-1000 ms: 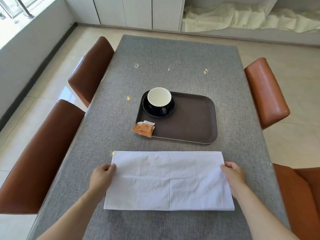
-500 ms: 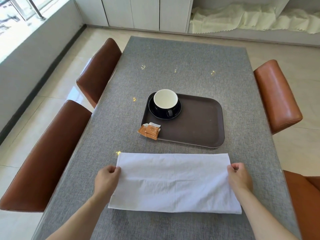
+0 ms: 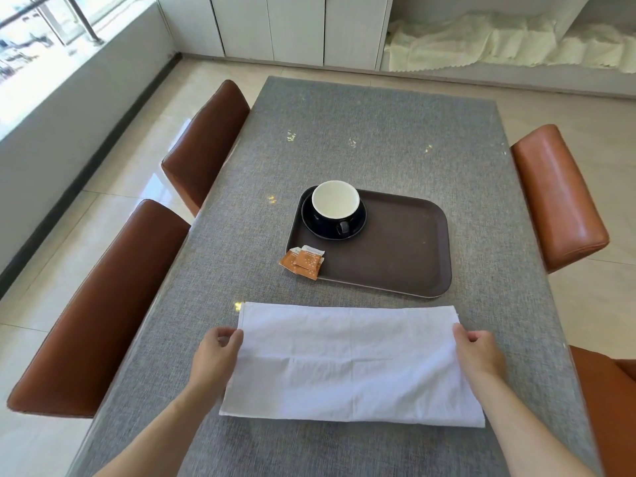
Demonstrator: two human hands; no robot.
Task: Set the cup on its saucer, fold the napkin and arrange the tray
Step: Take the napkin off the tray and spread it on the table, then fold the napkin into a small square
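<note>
Two hands, left hand (image 3: pixel 216 356) and right hand (image 3: pixel 478 352), each grip apparently pinching the napkin (image 3: pixel 347 363) (folded flat).

no readable text, packets' (image 3: pixel 304 262) print illegible

One tray (image 3: pixel 406 256), one cup (image 3: pixel 335 201), one saucer (image 3: pixel 316 225) and one napkin (image 3: pixel 351 363) are sitting here. Two packets (image 3: pixel 304 263) are lying there. Four chairs (image 3: pixel 103 311) are standing around.
</note>
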